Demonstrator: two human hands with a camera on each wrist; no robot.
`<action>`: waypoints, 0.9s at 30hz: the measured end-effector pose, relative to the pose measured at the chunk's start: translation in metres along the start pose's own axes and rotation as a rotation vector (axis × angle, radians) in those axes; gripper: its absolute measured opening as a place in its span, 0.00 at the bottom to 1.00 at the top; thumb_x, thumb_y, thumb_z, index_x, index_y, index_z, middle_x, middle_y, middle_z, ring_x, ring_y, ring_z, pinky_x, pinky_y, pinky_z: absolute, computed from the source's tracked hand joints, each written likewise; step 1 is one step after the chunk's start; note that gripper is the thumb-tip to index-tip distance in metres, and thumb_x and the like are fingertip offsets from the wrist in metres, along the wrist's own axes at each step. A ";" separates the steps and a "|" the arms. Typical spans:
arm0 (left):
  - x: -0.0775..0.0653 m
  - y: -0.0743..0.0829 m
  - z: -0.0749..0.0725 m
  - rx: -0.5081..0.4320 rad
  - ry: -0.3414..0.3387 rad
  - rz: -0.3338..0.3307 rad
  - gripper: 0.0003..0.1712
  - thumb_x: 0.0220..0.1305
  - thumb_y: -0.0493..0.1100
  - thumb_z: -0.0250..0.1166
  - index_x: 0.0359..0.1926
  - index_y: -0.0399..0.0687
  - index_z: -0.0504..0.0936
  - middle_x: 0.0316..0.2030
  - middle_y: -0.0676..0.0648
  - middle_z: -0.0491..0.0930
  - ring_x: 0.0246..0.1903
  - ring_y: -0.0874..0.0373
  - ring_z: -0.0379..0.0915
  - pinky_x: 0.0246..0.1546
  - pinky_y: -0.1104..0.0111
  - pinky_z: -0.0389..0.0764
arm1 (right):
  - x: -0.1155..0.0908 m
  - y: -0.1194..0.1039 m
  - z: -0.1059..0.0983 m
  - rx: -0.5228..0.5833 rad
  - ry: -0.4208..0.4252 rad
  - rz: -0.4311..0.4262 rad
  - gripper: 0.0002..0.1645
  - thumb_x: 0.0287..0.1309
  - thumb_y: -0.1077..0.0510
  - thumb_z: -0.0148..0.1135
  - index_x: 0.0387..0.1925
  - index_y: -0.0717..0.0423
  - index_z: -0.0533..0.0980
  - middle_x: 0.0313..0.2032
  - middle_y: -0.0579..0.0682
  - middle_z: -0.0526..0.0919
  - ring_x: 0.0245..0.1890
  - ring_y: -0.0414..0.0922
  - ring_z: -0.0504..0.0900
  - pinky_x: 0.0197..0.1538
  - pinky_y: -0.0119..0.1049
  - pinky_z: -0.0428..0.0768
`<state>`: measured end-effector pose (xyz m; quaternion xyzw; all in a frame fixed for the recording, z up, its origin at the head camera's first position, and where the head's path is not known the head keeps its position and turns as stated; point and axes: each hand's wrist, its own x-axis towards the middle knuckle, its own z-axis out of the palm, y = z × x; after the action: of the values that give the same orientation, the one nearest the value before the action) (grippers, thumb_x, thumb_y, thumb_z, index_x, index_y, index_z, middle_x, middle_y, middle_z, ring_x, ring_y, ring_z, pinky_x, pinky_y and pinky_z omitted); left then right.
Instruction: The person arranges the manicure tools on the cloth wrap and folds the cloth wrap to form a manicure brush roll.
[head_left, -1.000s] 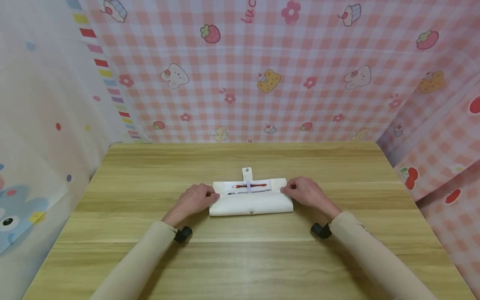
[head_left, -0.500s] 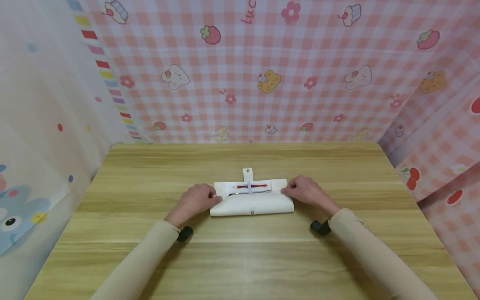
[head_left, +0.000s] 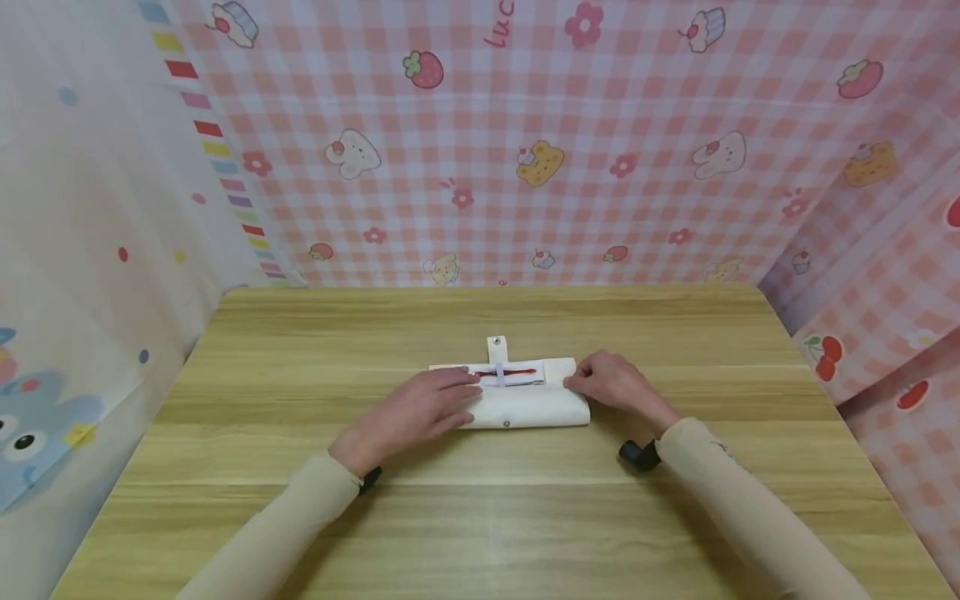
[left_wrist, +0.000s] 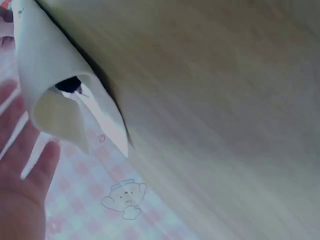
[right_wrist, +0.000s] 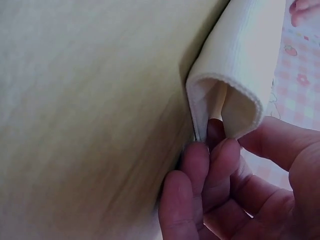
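A white fabric roll-up case (head_left: 536, 408) lies partly folded on the table, its near flap curled over the inside. A snap strap (head_left: 497, 350) sticks out at the far edge, and a slim red tool (head_left: 521, 372) sits under a pale band inside. My left hand (head_left: 420, 407) stretches its fingers over the case's left half. In the left wrist view those fingers (left_wrist: 42, 167) are spread beside the rolled case (left_wrist: 52, 60). My right hand (head_left: 611, 379) pinches the flap's right end; up close, its thumb and fingers (right_wrist: 225, 155) grip the folded edge of the case (right_wrist: 245, 55).
The wood-grain table (head_left: 480, 517) extends around the case on all sides. Behind it hangs a pink checked cloth (head_left: 480, 167), with a pale printed cloth (head_left: 90, 208) at the left. A black wrist camera (head_left: 639, 455) sits under the right wrist.
My left hand has let go of the flap's left corner and moved right over the case, its fingers now straightened. The right hand keeps its hold at the right end.
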<state>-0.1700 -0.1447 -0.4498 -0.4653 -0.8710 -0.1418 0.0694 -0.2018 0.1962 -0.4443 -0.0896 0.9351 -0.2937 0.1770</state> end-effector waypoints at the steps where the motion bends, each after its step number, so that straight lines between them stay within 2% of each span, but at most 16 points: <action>1: -0.001 0.001 0.000 -0.013 -0.043 0.019 0.27 0.72 0.50 0.68 0.63 0.39 0.81 0.63 0.42 0.80 0.66 0.47 0.74 0.67 0.55 0.73 | 0.000 0.000 0.000 0.001 -0.002 0.001 0.22 0.69 0.48 0.64 0.20 0.55 0.78 0.17 0.44 0.69 0.19 0.41 0.65 0.25 0.33 0.61; 5: -0.005 0.007 0.001 -0.075 -0.174 -0.006 0.36 0.70 0.56 0.69 0.71 0.43 0.75 0.70 0.45 0.74 0.70 0.49 0.69 0.70 0.57 0.70 | -0.002 0.001 0.000 0.007 0.001 0.006 0.20 0.69 0.48 0.64 0.23 0.55 0.80 0.19 0.45 0.71 0.21 0.42 0.67 0.27 0.33 0.63; 7: -0.006 0.008 0.002 -0.090 -0.196 -0.016 0.35 0.70 0.54 0.70 0.72 0.43 0.74 0.71 0.45 0.73 0.71 0.50 0.68 0.69 0.57 0.70 | -0.004 0.001 0.000 0.007 0.026 -0.002 0.17 0.70 0.48 0.63 0.29 0.56 0.81 0.23 0.46 0.75 0.24 0.43 0.70 0.29 0.35 0.67; 10: -0.008 0.008 0.005 -0.085 -0.189 -0.017 0.33 0.70 0.48 0.70 0.71 0.43 0.75 0.71 0.46 0.73 0.71 0.51 0.68 0.69 0.58 0.71 | -0.011 -0.002 0.000 -0.024 0.109 -0.046 0.16 0.70 0.49 0.63 0.43 0.59 0.83 0.34 0.51 0.82 0.33 0.47 0.77 0.36 0.40 0.76; 12: -0.008 0.008 0.007 -0.088 -0.175 -0.019 0.31 0.69 0.44 0.71 0.70 0.43 0.76 0.70 0.46 0.73 0.70 0.51 0.69 0.68 0.58 0.72 | -0.016 -0.004 0.002 -0.063 0.167 -0.116 0.20 0.70 0.50 0.64 0.52 0.62 0.82 0.45 0.56 0.84 0.43 0.51 0.82 0.46 0.47 0.81; 14: -0.008 0.008 0.008 -0.093 -0.160 -0.030 0.31 0.68 0.41 0.71 0.70 0.43 0.77 0.70 0.46 0.74 0.69 0.51 0.71 0.67 0.58 0.73 | -0.022 -0.005 0.004 -0.128 0.192 -0.220 0.24 0.70 0.50 0.65 0.58 0.63 0.80 0.54 0.60 0.83 0.54 0.57 0.81 0.57 0.54 0.80; 16: -0.007 0.008 0.008 -0.103 -0.147 -0.042 0.30 0.67 0.39 0.72 0.69 0.43 0.78 0.69 0.46 0.76 0.67 0.51 0.72 0.66 0.58 0.74 | -0.028 -0.007 0.006 -0.201 0.170 -0.338 0.28 0.70 0.49 0.67 0.62 0.63 0.78 0.62 0.62 0.79 0.63 0.60 0.77 0.64 0.59 0.75; 19: -0.005 0.007 0.008 -0.125 -0.127 -0.055 0.28 0.67 0.37 0.71 0.68 0.43 0.79 0.66 0.45 0.78 0.65 0.51 0.75 0.65 0.58 0.76 | -0.035 -0.007 0.011 -0.304 0.091 -0.482 0.35 0.64 0.45 0.72 0.64 0.60 0.78 0.67 0.59 0.77 0.69 0.61 0.72 0.69 0.59 0.71; 21: -0.004 0.006 0.008 -0.149 -0.114 -0.059 0.26 0.69 0.36 0.70 0.67 0.43 0.79 0.65 0.45 0.79 0.64 0.52 0.76 0.64 0.58 0.76 | -0.037 -0.006 0.014 -0.344 0.044 -0.504 0.39 0.59 0.43 0.75 0.67 0.58 0.76 0.68 0.57 0.76 0.70 0.59 0.72 0.69 0.57 0.71; 23: -0.004 0.004 0.009 -0.181 -0.104 -0.067 0.25 0.70 0.36 0.68 0.66 0.42 0.79 0.63 0.45 0.81 0.62 0.52 0.78 0.63 0.59 0.77 | -0.038 -0.005 0.017 -0.355 0.021 -0.486 0.42 0.57 0.43 0.78 0.68 0.56 0.75 0.68 0.56 0.77 0.68 0.58 0.74 0.68 0.56 0.73; 27: -0.001 0.003 0.009 -0.232 -0.108 -0.111 0.22 0.73 0.37 0.65 0.66 0.45 0.79 0.59 0.46 0.83 0.57 0.54 0.81 0.60 0.58 0.80 | -0.037 -0.003 0.020 -0.330 0.020 -0.425 0.38 0.60 0.49 0.76 0.68 0.57 0.74 0.64 0.57 0.80 0.63 0.55 0.79 0.65 0.55 0.76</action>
<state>-0.1667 -0.1412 -0.4577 -0.4282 -0.8756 -0.2199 -0.0400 -0.1596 0.1937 -0.4476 -0.3089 0.9321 -0.1686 0.0853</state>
